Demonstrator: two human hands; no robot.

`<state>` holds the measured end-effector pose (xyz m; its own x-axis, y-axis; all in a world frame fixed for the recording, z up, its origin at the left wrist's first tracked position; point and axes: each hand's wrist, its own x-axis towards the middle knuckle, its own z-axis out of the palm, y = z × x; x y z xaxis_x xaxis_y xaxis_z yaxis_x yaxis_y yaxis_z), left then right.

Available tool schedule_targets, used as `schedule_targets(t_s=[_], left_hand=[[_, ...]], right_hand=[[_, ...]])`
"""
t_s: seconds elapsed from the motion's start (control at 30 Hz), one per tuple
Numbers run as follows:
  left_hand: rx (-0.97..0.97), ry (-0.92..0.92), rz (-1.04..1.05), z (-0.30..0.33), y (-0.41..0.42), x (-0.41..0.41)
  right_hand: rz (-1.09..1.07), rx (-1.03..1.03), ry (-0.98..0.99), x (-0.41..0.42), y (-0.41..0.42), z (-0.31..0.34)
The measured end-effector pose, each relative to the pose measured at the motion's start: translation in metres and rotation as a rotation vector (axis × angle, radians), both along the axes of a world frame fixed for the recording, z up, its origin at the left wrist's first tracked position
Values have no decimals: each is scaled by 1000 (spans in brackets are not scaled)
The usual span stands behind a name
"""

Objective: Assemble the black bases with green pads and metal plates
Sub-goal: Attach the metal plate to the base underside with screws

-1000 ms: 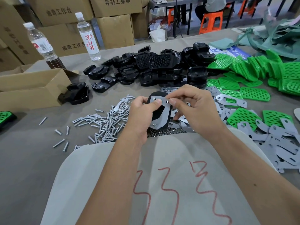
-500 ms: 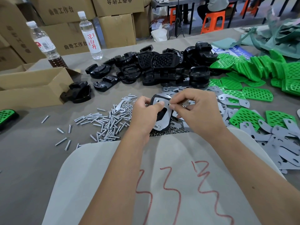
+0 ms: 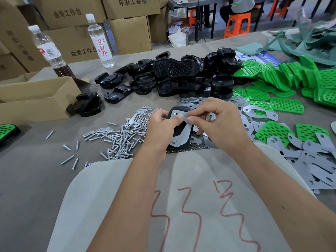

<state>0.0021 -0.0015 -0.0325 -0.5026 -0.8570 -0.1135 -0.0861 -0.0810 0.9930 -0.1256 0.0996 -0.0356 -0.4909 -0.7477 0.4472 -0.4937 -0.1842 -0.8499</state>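
While the left hand (image 3: 160,128) grips the oval black plastic base (image 3: 179,132) above the grey counter (image 3: 32,170), right-hand fingers (image 3: 193,121) pinching the curved silver metal plate (image 3: 183,133) should seat it flush — holes aligned — before fastening

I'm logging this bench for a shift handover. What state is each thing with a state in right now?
Black base: held up off the table, tilted, metal plate on its face.
Metal plate: lying on the base, pinched at its top.
Left hand: grips the base.
Right hand: pinches the plate's top edge.
Cardboard box: open.
Two water bottles: upright, capped.
Screws: loose, scattered.
Green pads: loose, unassembled.
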Motion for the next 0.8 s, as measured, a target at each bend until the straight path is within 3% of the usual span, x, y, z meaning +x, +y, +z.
schedule_targets(t_s=[0.37,0.57,0.8], left_hand=[[41,31,0,2,0,1],[56,15,-79,3,-4,5],[55,27,-97,3,-3,6]], right_hand=[[30,-17,27,-1,1,0],[150,17,60,-10,6,5],[81,-20,73,-7,5,2]])
